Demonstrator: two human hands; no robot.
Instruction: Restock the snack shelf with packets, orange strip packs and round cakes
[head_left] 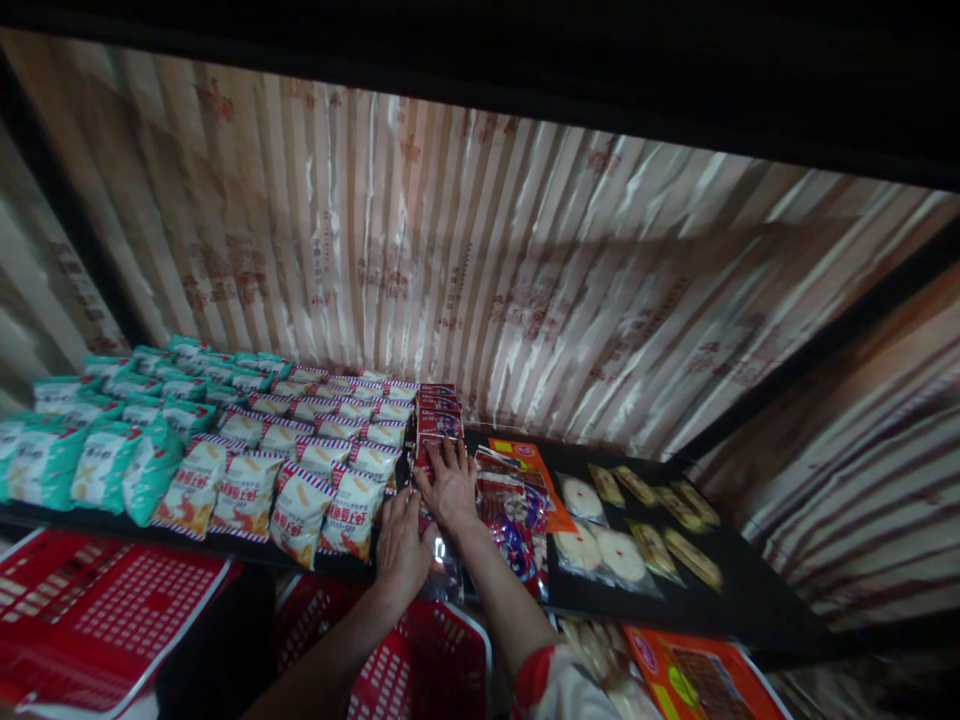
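My right hand (pixel 450 490) lies with spread fingers on a row of red snack packets (pixel 438 412). Just left of it, my left hand (pixel 403 545) rests back up, fingers slightly apart, against the front of that row. A shiny dark packet (pixel 445 575) shows below and between my hands; its kind is unclear. On the left of my hands stand rows of white chip bags (pixel 304 512) with striped edges. To their right lie blue and red packets (pixel 514 540), partly covered by my right forearm.
Teal snack bags (pixel 105 465) fill the left of the black shelf (pixel 600 605). Flat round packs (pixel 619 553), long wrapped pastries (pixel 694 558) and an orange packet (pixel 544 480) lie at right. Red baskets (pixel 112 620) stand below. Striped sheeting (pixel 450 250) backs the shelf.
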